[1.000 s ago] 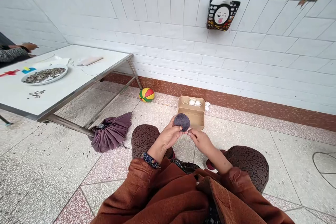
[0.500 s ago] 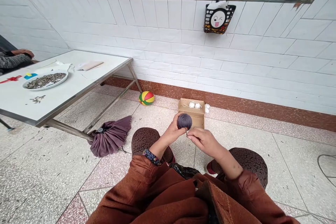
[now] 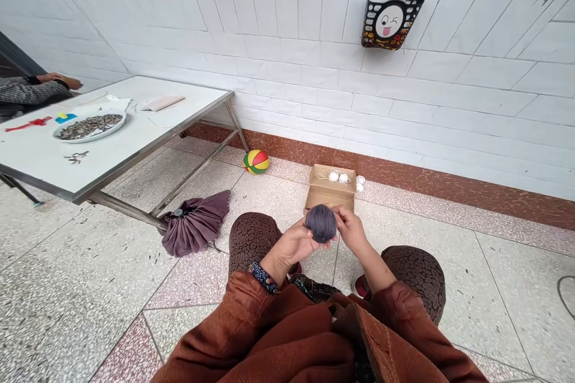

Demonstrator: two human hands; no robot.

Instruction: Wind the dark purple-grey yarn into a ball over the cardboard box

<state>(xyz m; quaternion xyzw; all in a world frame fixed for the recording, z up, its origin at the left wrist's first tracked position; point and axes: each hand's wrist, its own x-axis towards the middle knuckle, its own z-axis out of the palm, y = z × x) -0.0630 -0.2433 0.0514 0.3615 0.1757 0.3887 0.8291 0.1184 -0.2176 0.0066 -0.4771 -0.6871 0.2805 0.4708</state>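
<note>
A ball of purple-grey yarn (image 3: 320, 223) rests in my left hand (image 3: 293, 244), whose fingers curl under it with the thumb at its near left side. Close against the ball's right side is my right hand (image 3: 351, 228), its thumb and fingertips pinched together at the yarn's strand; the strand itself is too thin to follow clearly. Behind the hands, an open cardboard box (image 3: 330, 196) stands on the floor, with white balls of string (image 3: 338, 176) in its far part.
A white table (image 3: 148, 131) at left bears a plate of sunflower seeds (image 3: 92, 125). Beneath its edge lies a folded purple umbrella (image 3: 195, 222). A colourful ball (image 3: 256, 162) sits near the wall. A black basket (image 3: 392, 21) hangs from the window bars. Another person's sleeve (image 3: 33, 91) shows far left.
My right hand has gone from below the yarn ball up round to its right side. The ball has come lower and nearer in my left hand. The view has shifted slightly.
</note>
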